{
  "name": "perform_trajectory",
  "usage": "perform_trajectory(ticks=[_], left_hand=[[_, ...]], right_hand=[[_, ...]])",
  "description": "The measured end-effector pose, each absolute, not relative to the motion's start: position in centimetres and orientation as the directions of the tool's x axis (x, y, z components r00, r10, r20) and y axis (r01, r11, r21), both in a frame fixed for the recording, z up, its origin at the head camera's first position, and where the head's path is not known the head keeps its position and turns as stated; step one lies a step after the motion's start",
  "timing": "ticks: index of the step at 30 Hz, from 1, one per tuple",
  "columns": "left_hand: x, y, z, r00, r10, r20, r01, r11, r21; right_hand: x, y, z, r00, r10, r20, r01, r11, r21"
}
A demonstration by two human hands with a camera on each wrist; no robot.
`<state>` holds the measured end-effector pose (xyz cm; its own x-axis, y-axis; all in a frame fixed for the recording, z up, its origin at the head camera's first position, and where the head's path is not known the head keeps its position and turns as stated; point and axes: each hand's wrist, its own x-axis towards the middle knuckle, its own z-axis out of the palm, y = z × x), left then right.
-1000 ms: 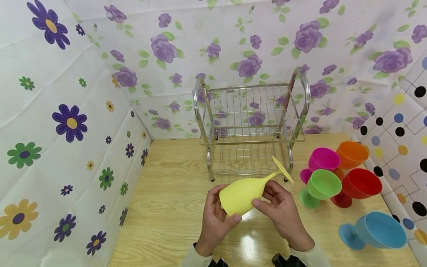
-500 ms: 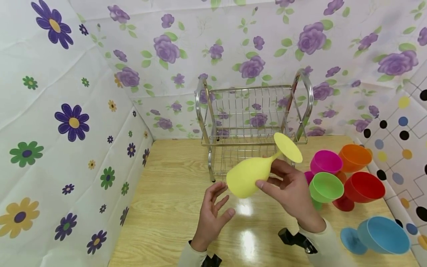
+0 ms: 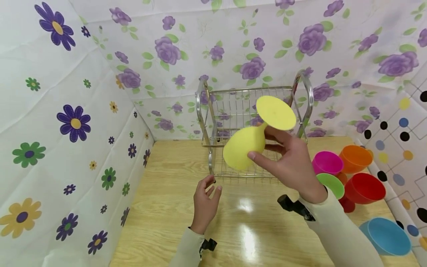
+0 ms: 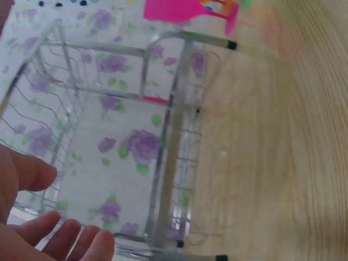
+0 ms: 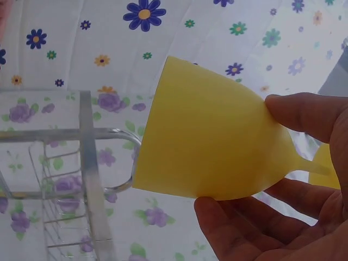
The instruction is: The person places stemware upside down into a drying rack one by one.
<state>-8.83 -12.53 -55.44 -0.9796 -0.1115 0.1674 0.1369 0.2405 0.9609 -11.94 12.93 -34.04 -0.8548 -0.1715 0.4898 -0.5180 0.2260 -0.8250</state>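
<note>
At the frame's centre, the right hand (image 3: 295, 163) is gripping a tilted, foot-up yellow goblet (image 3: 250, 141) in front of the metal dish rack (image 3: 311, 98); lower centre, the left hand (image 3: 204, 205) is hovering empty, loosely parted.

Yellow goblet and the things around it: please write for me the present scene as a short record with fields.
Right hand: holds the yellow goblet by its bowl
Yellow goblet pose: tilted, foot toward the head camera, mouth turned away
Left hand: holds nothing, fingers relaxed
Behind the goblet: two-tier metal rack
At right on the table: pink goblet, orange goblet, green goblet, red goblet, blue goblet
</note>
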Motion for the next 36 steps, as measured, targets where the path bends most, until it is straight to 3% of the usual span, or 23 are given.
perform_trajectory(ticks=[8,14,20,26,36], left_hand=[[-11.7,-13.3,-58.0,-0.964,-0.204,0.171,0.1,0.319,0.942],[-13.9,-13.8,-58.8,-0.944,-0.247,0.217,0.113,0.376,0.92],[-16.1,-14.3,-59.2,-0.921,-0.295,0.255,0.112,0.427,0.897],[-17.2,-14.0,-59.4,-0.915,-0.325,0.24,0.117,0.357,0.927],[-18.2,-13.5,-59.0,-0.899,-0.346,0.268,0.134,0.365,0.921]], right_hand=[[-15.2,11.2,-32.0,-0.798,-0.218,0.562,-0.601,0.358,-0.715],[-17.8,9.9,-31.5,-0.799,-0.241,0.551,-0.599,0.395,-0.697],[-20.9,8.3,-31.6,-0.845,-0.254,0.47,-0.534,0.428,-0.729],[-23.5,6.8,-32.1,-0.882,-0.288,0.373,-0.471,0.503,-0.725],[-25.4,5.6,-33.5,-0.922,-0.309,0.234,-0.375,0.559,-0.739]])
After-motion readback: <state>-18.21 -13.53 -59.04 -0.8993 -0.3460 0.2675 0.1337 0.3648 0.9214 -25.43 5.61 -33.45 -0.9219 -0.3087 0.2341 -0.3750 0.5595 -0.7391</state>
